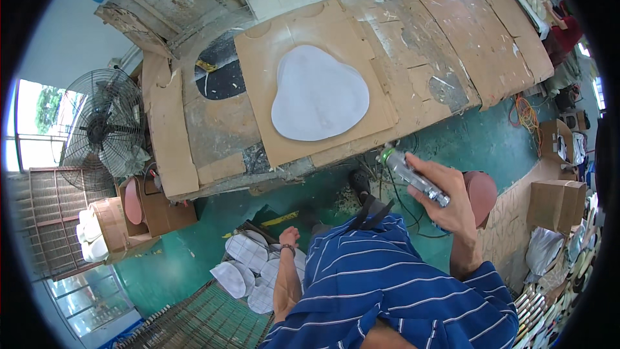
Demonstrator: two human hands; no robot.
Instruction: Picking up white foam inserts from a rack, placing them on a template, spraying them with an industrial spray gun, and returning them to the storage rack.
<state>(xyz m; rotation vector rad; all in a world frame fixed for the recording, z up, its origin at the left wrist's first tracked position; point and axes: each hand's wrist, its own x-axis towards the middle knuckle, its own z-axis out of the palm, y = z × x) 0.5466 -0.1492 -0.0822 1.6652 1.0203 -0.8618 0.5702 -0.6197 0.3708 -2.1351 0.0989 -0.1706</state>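
Note:
My right hand (445, 192) is closed around a clear, tube-shaped tool (416, 178) with a green ring at one end and a metallic end toward the palm. It is held in front of the table edge, above the floor. My left hand (290, 238) hangs low with its fingers curled in, and nothing shows in them. Just beside and below it lies a group of white rounded pieces (247, 249) with lines on them. On the table, a white three-lobed flat piece (320, 94) lies on a brown cardboard sheet (258, 58), touched by neither hand.
The worktable (413, 84) is covered with worn cardboard. A black fan (100, 129) stands at the left, near cardboard boxes (165, 210). A wire rack (213, 320) is at the lower left. An orange cable (526, 119) hangs at the right, and another person (565, 35) is at the far right.

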